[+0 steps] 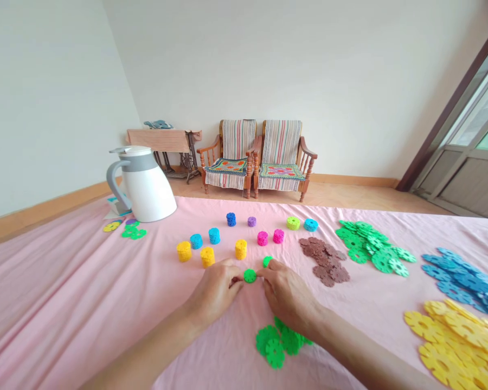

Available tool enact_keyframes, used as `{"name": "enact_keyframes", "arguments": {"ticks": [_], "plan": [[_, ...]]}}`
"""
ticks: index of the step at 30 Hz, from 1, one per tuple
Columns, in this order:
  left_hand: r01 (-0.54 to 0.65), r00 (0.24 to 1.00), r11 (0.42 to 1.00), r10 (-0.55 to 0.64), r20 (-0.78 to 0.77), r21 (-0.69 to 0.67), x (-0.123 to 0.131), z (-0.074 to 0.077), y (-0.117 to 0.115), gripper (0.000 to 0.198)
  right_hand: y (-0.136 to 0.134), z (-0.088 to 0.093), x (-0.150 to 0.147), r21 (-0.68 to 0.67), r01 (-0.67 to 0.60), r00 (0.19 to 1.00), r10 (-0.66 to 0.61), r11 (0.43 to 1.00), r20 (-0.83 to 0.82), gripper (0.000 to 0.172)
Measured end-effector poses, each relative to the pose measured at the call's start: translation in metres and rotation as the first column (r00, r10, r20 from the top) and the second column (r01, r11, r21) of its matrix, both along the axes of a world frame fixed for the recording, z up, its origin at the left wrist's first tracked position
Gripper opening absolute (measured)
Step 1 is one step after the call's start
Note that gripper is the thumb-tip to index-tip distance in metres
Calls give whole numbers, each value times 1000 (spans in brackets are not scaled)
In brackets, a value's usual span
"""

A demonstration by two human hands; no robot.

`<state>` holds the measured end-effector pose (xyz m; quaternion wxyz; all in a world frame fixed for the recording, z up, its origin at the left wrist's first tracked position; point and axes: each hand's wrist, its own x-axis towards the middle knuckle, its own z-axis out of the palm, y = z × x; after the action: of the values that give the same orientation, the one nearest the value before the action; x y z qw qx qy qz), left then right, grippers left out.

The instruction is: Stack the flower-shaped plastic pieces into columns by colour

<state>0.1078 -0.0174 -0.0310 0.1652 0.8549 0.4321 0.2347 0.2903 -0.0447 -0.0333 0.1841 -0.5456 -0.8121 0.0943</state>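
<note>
**Two hands at a green snowflake disc, with eleven stacks standing and loose heaps around them**

Nearest the wearer, a small loose heap of green snowflake discs (278,341) lies on the pink bedsheet (85,281), below the right hand (287,295). The left hand (213,290) and right hand reach in from either side, fingers curled and nearly closed, tips at opposite edges of a single green disc (249,275). Whether they grip it firmly cannot be told. A second green disc (267,261) sits just beyond the right fingers.

Farther out, eleven short stacks form a loose arc: yellow stacks (184,251), cyan stacks (214,235), magenta stacks (262,238), and single blue (231,219), purple (251,221) and lime (293,222) ones. No green stack stands among them.

To the right, unstacked discs lie in brown (324,261), green (368,246), blue (463,281) and yellow (451,341) heaps. A few yellow and green discs (133,233) lie near a white jug (146,189). Two striped armchairs (258,157) stand beyond the sheet.
</note>
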Motion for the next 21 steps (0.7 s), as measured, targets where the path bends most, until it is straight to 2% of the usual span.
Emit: {"name": "enact_keyframes", "arguments": {"ticks": [6,10,13,16,21], "plan": [[6,1000,1000,-6,29,-3,0,0,0,22,0,2,4,13,-1,995,2,1000,-96,27],[-48,999,998,48,11,42,-1,3,0,21,-2,4,28,7,-7,979,8,1000,-205,25],[-101,995,992,101,3,77,3,6,-7,20,-8,8,47,-81,-92,973,72,992,-217,27],[-63,998,997,63,-1,47,11,6,-22,23,-15,15,55,-126,-169,969,141,978,-203,28],[32,999,999,-33,-35,-36,18,0,-45,24,-19,22,49,-139,-185,975,163,973,-152,26]]}}
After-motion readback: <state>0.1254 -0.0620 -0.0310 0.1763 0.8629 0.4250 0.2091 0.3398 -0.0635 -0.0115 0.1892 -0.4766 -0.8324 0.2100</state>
